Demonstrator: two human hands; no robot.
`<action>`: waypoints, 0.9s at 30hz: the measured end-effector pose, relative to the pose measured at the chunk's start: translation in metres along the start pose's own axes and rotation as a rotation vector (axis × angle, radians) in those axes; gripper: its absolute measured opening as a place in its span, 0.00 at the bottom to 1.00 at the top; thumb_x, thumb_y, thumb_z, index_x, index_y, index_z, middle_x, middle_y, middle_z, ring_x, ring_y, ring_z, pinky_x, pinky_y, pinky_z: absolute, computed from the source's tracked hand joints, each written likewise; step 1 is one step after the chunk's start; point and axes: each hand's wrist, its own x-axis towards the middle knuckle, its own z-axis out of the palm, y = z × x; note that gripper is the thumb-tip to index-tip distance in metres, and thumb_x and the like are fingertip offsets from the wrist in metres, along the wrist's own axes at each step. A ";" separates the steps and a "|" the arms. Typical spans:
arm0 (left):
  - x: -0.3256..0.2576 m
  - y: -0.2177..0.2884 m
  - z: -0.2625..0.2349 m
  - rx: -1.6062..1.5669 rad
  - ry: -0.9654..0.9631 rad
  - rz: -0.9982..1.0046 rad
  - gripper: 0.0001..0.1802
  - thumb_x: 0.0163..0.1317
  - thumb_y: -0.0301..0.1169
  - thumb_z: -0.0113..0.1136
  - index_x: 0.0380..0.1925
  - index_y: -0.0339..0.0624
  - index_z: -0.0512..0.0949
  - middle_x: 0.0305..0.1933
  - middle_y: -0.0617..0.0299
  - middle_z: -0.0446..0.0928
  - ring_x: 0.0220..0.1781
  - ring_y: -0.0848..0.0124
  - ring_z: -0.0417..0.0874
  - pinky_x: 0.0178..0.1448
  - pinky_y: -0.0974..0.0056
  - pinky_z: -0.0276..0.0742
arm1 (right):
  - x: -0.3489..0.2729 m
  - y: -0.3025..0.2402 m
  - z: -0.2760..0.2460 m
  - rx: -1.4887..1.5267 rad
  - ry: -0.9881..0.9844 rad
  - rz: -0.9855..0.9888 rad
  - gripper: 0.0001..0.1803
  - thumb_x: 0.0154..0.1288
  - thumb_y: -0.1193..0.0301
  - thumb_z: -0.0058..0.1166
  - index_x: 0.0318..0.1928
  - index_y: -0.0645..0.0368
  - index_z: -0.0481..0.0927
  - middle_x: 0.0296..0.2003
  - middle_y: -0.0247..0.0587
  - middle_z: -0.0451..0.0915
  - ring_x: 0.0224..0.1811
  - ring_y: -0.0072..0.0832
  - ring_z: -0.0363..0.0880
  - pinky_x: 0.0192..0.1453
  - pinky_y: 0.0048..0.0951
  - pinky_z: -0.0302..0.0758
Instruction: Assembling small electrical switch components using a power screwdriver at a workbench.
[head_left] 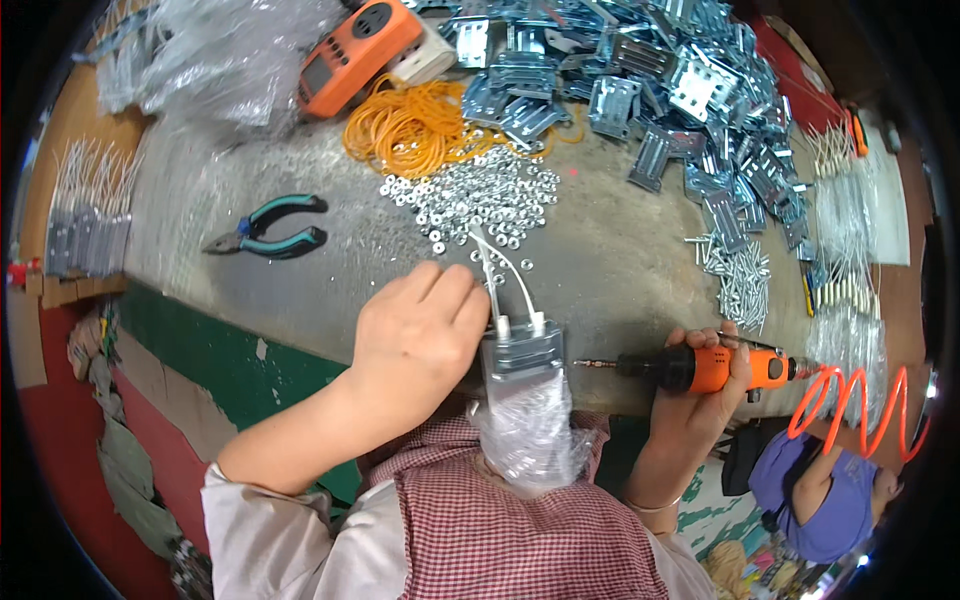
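Note:
Before me, at the table's near edge, stands a flat metal part (527, 350) with two white wires (517, 272) leading from its far end. Clear plastic wrap (533, 425) covers its near part. Beside its left side is my left hand (425, 315), fingers curled together; their tips are hidden, so what they hold cannot be made out. My right hand (707, 375) grips an orange and black air screwdriver (722, 368), its bit pointing left toward the metal part but apart from it. A coiled orange hose (850, 400) runs from the tool's back end.
Loose washers (485, 195) and yellow rubber bands (410, 125) lie ahead, with pliers (270, 228) to the left. Metal brackets (650, 75) pile up at the back right, above loose screws (740, 280). An orange meter (360, 55) stands at the back. Another person (825, 490) sits at the lower right.

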 end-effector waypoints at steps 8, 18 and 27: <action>-0.008 0.014 0.021 -0.019 0.177 -0.117 0.11 0.43 0.20 0.63 0.29 0.38 0.75 0.26 0.60 0.70 0.25 0.63 0.72 0.27 0.62 0.69 | -0.007 -0.001 0.013 0.041 -0.052 0.001 0.19 0.66 0.59 0.47 0.49 0.58 0.65 0.31 0.36 0.70 0.36 0.26 0.70 0.51 0.36 0.68; -0.078 0.009 0.027 -0.349 0.088 0.199 0.12 0.40 0.23 0.63 0.30 0.38 0.78 0.30 0.60 0.76 0.24 0.71 0.76 0.24 0.70 0.71 | 0.009 0.006 0.006 0.004 -0.035 0.023 0.19 0.65 0.58 0.47 0.49 0.58 0.66 0.32 0.36 0.69 0.36 0.27 0.70 0.51 0.37 0.69; -0.110 -0.059 0.152 -0.698 -0.110 -0.486 0.18 0.57 0.35 0.60 0.47 0.41 0.77 0.50 0.50 0.76 0.51 0.55 0.75 0.57 0.54 0.70 | 0.022 0.005 -0.001 0.082 -0.119 0.021 0.16 0.65 0.64 0.49 0.47 0.61 0.67 0.32 0.37 0.71 0.36 0.27 0.73 0.52 0.38 0.70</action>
